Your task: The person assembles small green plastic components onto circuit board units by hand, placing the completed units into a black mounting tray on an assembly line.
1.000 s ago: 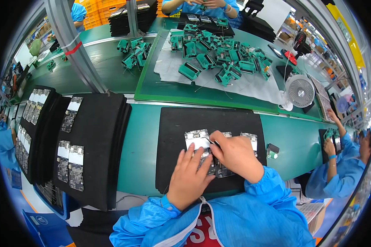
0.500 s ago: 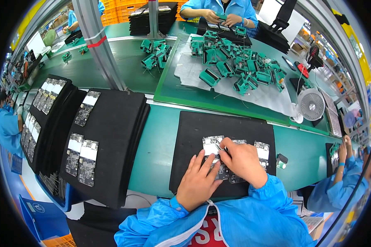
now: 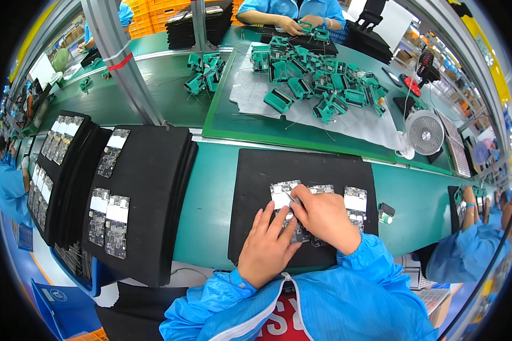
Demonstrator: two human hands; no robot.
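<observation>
Figure shows apparent fine tool work: the right hand [image 3: 327, 219] pinches a slim tool [image 3: 289, 195] over a circuit board [image 3: 279, 200], which lies just left of that hand. The left hand [image 3: 264, 250] spreads open across the board's near part; the next move seems to call for steady tip control.

A circuit board [image 3: 280, 199], dark with a white upper section, is laid flat just below and right of the frame's centre, its lower part partly covered by the left hand [image 3: 267, 248]. A slim tool [image 3: 289, 195] is held slantwise over the white section by the right hand [image 3: 327, 217].
</observation>
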